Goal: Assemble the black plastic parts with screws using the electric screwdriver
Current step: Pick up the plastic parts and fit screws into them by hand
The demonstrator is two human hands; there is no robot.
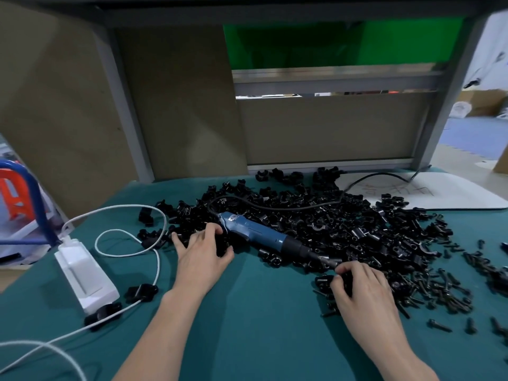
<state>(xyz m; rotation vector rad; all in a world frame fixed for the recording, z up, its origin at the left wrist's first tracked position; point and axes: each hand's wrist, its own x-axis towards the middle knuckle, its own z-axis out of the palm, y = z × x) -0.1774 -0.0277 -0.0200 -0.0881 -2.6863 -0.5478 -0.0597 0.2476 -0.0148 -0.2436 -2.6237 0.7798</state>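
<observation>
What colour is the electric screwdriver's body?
The electric screwdriver is blue, its nose black; head view.

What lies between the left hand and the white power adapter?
Head view: a white cable looping across green cloth separates left hand and adapter.

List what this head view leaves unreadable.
1. Right hand: curled fingers hide whether it pinches a screw from the screws.
2. Electric screwdriver: bit tip lost among black plastic parts beside that hand.
3. Left hand: fingertips sunk in the parts; grip unclear.
4. Screwdriver label: too small.
5. White cable: cut off by left edge.
</observation>
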